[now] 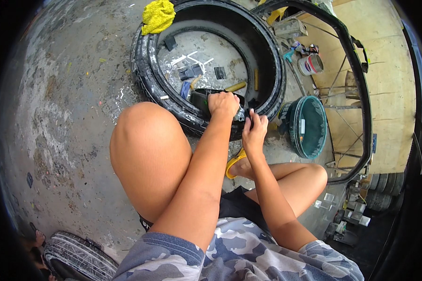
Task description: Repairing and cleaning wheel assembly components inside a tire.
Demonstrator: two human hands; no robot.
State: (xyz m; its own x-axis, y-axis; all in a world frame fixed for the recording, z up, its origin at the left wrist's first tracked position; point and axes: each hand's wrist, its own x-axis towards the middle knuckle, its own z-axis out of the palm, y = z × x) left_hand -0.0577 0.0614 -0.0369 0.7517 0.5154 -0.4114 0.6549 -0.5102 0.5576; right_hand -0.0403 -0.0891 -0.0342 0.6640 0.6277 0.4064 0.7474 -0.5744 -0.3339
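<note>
I can't make out what sits under my left hand [223,104]: it is fisted tight on a dark patch or tool pressed against the near inner wall of the tyre [147,70], its working end hidden by the knuckles. My right hand [254,132] pinches narrow on the same dark piece just beside it, fingertips buried. The tyre lies flat on stained, cracked concrete [65,117], with a yellow rag [157,15] draped over its far rim and small scraps scattered inside the ring. A teal bucket [309,126] stands near, to the right, beside a black frame [356,84] on a plywood board. A second tyre [77,257] is cut off at the lower left. My knee [145,140] crowds the near side; open floor lies left.
</note>
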